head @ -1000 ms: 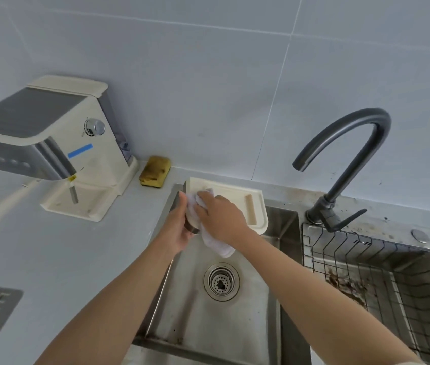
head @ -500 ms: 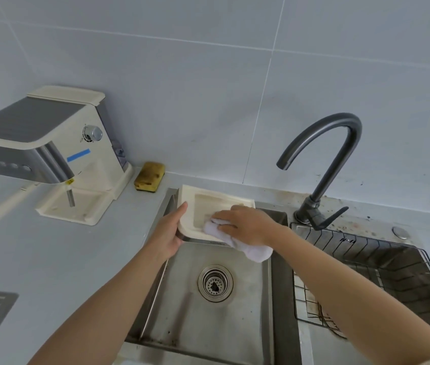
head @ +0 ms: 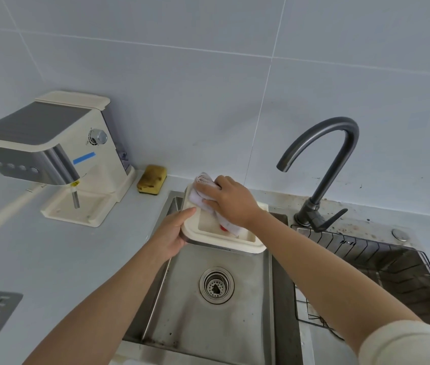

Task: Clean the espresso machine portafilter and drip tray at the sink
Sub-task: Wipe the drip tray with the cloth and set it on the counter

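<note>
We are at the sink (head: 216,317), in the middle of the frame, and we are wiping the drip tray (head: 224,239). The tray is cream colored and we hold it up over the back of the sink, a bit left of the middle of the frame. Our left hand (head: 173,231) is closed on the tray's left edge, with the thumb on the rim, so the tray stays put. Our right hand (head: 228,200) is pressed down on a white cloth (head: 202,189) and has it bunched under the fingers. A moment ago the cloth was lower, near the front edge of the tray, and the tray was tipped more toward us. Now the cloth has gone up to the far left corner of the tray, and we can see more of the tray's inside. So we think the wiping is going across the whole tray, corner by corner, and this part of the job is well along. Something small and red shows inside the tray under the cloth; we cannot tell what it is. The tap (head: 322,164) at the right is not running. The coffee machine (head: 50,154) stands at the left of the frame with a sponge (head: 152,179) beside it. A long white handle (head: 11,206) sticks out under the machine; that may be the other part to clean.
</note>
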Action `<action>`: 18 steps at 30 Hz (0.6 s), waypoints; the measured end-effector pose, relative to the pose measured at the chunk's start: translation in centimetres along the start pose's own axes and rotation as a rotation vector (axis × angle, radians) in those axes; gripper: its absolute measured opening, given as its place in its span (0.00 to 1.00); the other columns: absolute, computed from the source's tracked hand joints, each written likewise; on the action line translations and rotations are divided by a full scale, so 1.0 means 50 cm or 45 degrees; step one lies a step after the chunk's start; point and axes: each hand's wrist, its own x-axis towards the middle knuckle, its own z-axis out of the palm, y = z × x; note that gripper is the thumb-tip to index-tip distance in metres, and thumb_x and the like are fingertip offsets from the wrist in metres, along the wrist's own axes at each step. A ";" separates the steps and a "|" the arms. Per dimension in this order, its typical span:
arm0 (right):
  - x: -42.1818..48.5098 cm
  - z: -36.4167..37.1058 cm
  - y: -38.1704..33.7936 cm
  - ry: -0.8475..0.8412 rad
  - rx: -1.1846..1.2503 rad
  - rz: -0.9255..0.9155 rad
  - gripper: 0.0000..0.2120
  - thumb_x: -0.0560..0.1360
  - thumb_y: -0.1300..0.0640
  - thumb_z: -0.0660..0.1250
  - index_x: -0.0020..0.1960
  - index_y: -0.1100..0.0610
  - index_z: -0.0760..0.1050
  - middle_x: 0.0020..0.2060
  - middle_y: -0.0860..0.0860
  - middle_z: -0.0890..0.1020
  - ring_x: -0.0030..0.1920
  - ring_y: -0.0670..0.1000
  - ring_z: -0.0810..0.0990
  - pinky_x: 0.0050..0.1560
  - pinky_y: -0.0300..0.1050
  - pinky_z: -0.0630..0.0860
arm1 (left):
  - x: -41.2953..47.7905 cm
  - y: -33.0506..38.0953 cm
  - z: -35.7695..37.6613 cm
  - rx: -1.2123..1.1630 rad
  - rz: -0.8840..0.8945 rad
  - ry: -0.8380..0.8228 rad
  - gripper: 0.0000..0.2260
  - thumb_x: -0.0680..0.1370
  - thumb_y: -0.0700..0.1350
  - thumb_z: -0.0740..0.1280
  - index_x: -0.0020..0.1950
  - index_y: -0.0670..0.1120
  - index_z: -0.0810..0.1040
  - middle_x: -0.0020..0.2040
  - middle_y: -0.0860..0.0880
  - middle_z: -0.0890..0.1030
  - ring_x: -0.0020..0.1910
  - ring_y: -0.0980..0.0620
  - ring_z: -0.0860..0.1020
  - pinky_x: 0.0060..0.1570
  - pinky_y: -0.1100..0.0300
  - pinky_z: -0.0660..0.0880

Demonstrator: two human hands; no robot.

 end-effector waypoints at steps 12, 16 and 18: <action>-0.042 0.015 0.099 -0.111 -0.052 0.121 0.17 0.79 0.56 0.57 0.65 0.44 0.70 0.48 0.57 0.75 0.49 0.58 0.74 0.43 0.48 0.71 | -0.012 0.010 -0.033 -0.052 0.067 0.142 0.08 0.76 0.40 0.63 0.55 0.41 0.75 0.48 0.44 0.82 0.47 0.47 0.80 0.37 0.59 0.81; -0.056 0.014 0.129 -0.224 0.092 0.265 0.18 0.80 0.51 0.55 0.69 0.44 0.66 0.51 0.58 0.74 0.51 0.57 0.73 0.48 0.48 0.71 | -0.016 0.014 -0.035 -0.059 0.076 0.182 0.12 0.76 0.39 0.63 0.60 0.41 0.72 0.52 0.43 0.79 0.51 0.46 0.78 0.38 0.58 0.81; -0.062 0.020 0.128 -0.238 0.109 0.307 0.19 0.80 0.50 0.54 0.70 0.46 0.64 0.51 0.59 0.74 0.51 0.58 0.74 0.49 0.49 0.73 | -0.017 0.016 -0.031 -0.051 0.090 0.188 0.13 0.77 0.39 0.62 0.61 0.41 0.71 0.55 0.42 0.78 0.53 0.45 0.77 0.42 0.57 0.80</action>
